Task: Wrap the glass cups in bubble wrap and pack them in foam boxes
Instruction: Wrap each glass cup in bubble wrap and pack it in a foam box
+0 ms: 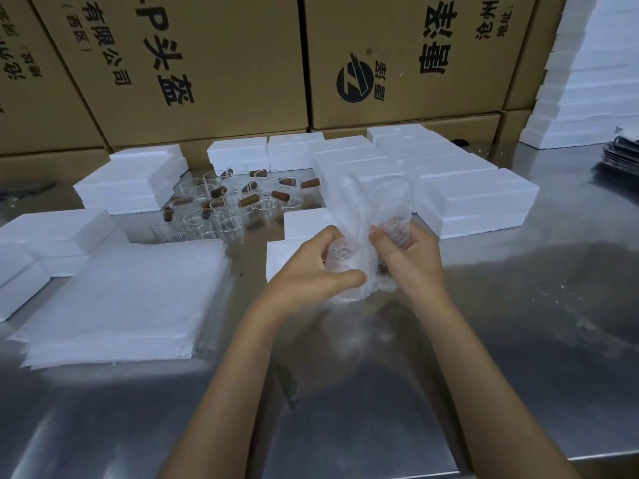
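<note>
head view: both hands work over the middle of a brushed steel table (518, 305), shiny with blurred reflections. left hand (311, 271) has its fingers curled around a glass cup (340, 259) inside clear bubble wrap (359, 216), thumb pressed along the lower front of the bundle. right hand (411, 257) grips the other side of the wrap, fingers curled over a brownish part showing through the plastic, likely the cup's handle but blurred. the wrap is crinkly, translucent, its loose end standing up above the hands. just behind the bundle sits a white foam box (304, 223), matte and blocky. toward the far edge, a cluster of unwrapped clear glass cups (221, 209) with short brown cylindrical handles. closed foam boxes (477, 202) flank the cluster, left and right along the far edge. near the left edge lies a flat stack of white bubble wrap sheets (121, 302), ragged at the borders. brown cardboard cartons (207, 63) with black print form a wall behind the table. at the far right corner, a tall stack of white foam slabs (594, 81).
</note>
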